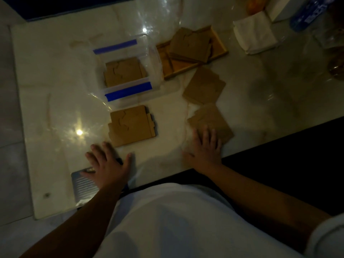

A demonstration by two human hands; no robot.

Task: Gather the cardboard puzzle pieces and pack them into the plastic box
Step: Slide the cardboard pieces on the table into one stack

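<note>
head view: right hand (pixel 204 146) lies spread on the nearest puzzle stack (pixel 211 121), left hand (pixel 108 162) flat on the table (pixel 55 108); squaring the edges first should ease it into the plastic box (pixel 152 53).

Bare worktop (pixel 55 86) lies left of the open plastic box (pixel 128 71); wooden tray (pixel 193 53) crowds its right.

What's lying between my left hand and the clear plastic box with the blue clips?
In the head view, one brown cardboard puzzle stack lies on the white table between the left hand and the clear plastic box with blue clips.
</note>
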